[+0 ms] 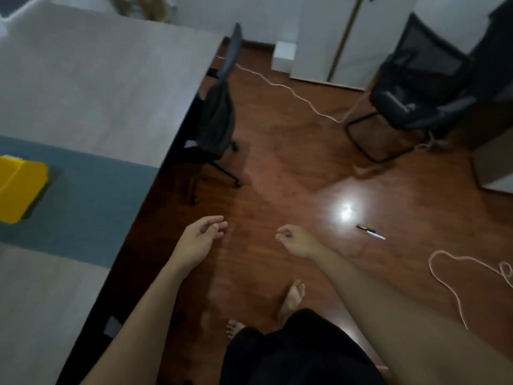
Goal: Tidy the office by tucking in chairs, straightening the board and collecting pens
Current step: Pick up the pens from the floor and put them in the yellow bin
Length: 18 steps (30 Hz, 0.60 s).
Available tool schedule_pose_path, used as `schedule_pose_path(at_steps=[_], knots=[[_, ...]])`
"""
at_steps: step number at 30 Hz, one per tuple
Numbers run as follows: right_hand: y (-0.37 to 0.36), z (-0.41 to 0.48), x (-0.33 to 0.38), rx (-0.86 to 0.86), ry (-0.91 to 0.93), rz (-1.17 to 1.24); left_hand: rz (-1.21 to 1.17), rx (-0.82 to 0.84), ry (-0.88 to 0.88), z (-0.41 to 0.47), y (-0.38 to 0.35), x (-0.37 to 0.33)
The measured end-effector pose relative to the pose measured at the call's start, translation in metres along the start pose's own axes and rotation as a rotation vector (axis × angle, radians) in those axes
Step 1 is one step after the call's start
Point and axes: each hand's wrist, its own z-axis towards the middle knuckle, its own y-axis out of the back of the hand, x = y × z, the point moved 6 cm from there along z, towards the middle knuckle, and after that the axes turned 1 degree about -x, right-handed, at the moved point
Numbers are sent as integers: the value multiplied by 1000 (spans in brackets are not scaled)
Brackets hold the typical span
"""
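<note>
Head view: both hands empty, left hand [200, 238] loosely spread, right hand [295, 240] curled. Slim pen [370, 232] lies on glossy wood floor [277, 151]; wheeled chair [215, 118] tucked against the table [97, 87] edge.

Pen [370, 232] on floor [291, 151] right of table [111, 87] (chair [216, 118] tucked alongside).

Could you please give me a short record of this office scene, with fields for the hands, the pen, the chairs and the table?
left hand: empty, fingers loosely open, above the floor
right hand: empty, fingers curled
pen: lying on the wooden floor, to the right of the right hand
wheeled chair: tucked against the table's edge
mesh chair: standing away from the table
table: grey top, yellow bin on it
cable: loose on the floor
</note>
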Motion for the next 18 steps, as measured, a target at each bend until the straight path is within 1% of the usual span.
schedule_pose_path(at_steps=[3,7,10,18], knots=[[37,-26,-57,-127,-87,86,93,133,-57,16,-56,-42],[77,-59,-127,-255,-187,190,207,263,-116,26,-133,-95],[108,-81,-180,-318,-235,260,280,355,-162,29,-196,-128],[200,-129,-322,-435,-312,422,327,455,-227,32,-371,-195]])
